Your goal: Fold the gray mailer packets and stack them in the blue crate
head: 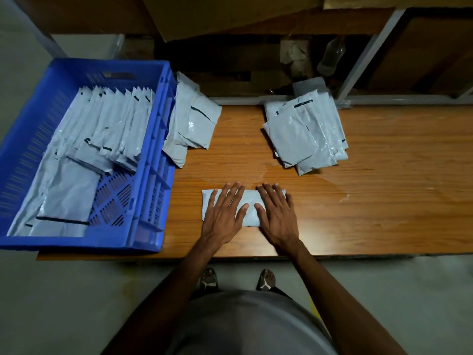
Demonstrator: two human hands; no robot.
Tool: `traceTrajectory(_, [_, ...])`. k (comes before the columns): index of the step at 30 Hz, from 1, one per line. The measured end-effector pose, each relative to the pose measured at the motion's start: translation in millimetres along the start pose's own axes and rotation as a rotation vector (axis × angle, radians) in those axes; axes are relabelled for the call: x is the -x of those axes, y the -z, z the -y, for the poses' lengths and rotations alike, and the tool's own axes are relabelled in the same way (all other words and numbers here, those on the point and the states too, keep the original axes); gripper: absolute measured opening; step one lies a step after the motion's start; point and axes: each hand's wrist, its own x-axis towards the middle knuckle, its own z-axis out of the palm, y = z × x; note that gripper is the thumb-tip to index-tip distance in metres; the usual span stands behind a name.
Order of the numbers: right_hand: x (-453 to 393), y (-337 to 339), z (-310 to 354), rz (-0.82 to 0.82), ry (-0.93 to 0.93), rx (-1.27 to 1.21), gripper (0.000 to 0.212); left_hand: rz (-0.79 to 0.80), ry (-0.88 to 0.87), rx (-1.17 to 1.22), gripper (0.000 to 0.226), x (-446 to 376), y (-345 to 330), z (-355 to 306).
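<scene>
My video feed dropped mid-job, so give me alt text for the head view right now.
Both hands, left hand and right hand, press flat on a folded gray packet on the wooden table. A blue crate at left holds stacked packets; one loose pile leans beside it, another pile lies at right.

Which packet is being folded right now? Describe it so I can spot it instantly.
Start at the wooden table, right of the blue crate. Near the table's front edge lies a single gray mailer packet, flattened under the left hand and right hand. Unlike the pile leaning on the crate and the stack at the back right, it lies alone, pressed by both hands.
</scene>
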Motion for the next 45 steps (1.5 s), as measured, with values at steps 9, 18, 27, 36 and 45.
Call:
traceTrajectory(9, [-4, 0, -1, 0.059, -0.009, -0.001, 0.056, -0.006, -0.007, 0.023, 0.057, -3, -1, 0])
traceTrajectory(18, [-6, 4, 0, 0.098, -0.008, 0.012, 0.056, 0.063, 0.008, 0.016, 0.059, -4, 1, -1])
traceTrajectory(27, [-5, 9, 15, 0.074, 0.045, 0.089, 0.056, 0.098, 0.034, 0.08, 0.062, -5, 10, 11])
traceTrajectory(36, [-4, -1, 27, 0.089, 0.06, 0.106, 0.057, 0.078, 0.031, 0.041, 0.061, 5, 6, 26])
traceTrajectory(45, [-9, -5, 24, 0.09, 0.074, 0.055, 0.059, 0.088, 0.049, 0.059, 0.062, 1, 5, 26])
